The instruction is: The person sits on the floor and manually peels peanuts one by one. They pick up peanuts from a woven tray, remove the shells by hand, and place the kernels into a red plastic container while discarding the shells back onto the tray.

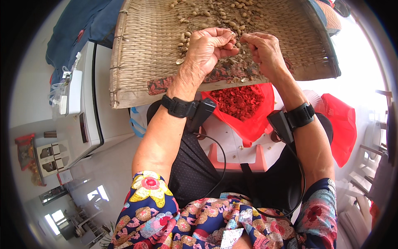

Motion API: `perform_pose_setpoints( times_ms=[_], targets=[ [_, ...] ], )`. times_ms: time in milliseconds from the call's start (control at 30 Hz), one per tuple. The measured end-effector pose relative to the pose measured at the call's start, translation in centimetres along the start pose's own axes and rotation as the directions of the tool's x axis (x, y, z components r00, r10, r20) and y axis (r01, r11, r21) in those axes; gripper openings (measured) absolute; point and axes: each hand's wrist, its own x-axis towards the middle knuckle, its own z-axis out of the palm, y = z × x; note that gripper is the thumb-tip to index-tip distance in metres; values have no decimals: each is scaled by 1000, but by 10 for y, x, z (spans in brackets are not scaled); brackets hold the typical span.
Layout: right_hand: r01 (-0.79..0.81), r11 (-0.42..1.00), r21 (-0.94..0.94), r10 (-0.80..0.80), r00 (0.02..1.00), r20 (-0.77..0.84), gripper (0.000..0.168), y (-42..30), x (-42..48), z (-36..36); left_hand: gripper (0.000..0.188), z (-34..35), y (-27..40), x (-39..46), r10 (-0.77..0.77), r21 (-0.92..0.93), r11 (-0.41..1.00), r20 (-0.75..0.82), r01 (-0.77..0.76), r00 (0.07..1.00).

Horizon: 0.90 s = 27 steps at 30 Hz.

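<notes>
My left hand [211,46] is raised over a woven wicker tray [140,53], a peanut [233,35] pinched between its thumb and forefinger. Close by on the right, my right hand [264,49] has its thumb and forefinger pressed together, and I cannot tell whether anything small lies between them. Unshelled peanuts [241,6] and broken bits of shell are scattered over the tray beneath and beyond both hands. A strip of dark red patterned cloth [160,85] runs along the tray's near edge.
Below the tray, a red plastic bag [248,132] holds many small pieces that look like shells. Part of a pink plastic stool [224,165] shows between my knees. Another red bag [340,127] lies at the right. A white cabinet [108,93] stands at the left. Both wrists carry strapped, cabled devices.
</notes>
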Motion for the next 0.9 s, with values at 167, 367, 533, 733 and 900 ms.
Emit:
perform_pose_setpoints(
  times_ms=[167,367,533,733,900],
  targets=[
    [-25,996,84,16,994,104,20,-8,-8,6,16,1,0,-2,-21,59,998,-53,25,998],
    [4,998,55,-13,988,152,15,-5,-7,4,13,7,-1,-3,17,157,988,-87,-3,996],
    [31,999,11,-32,992,123,13,-5,-8,2,13,13,-2,-2,58,187,981,-90,-41,994],
    [53,998,-45,-48,995,93,13,-5,-10,6,8,17,-4,-4,143,319,942,-99,-105,985],
    [69,995,-73,-62,993,96,13,-6,-13,12,9,18,-6,-6,185,383,914,-103,-132,977]
  ],
)
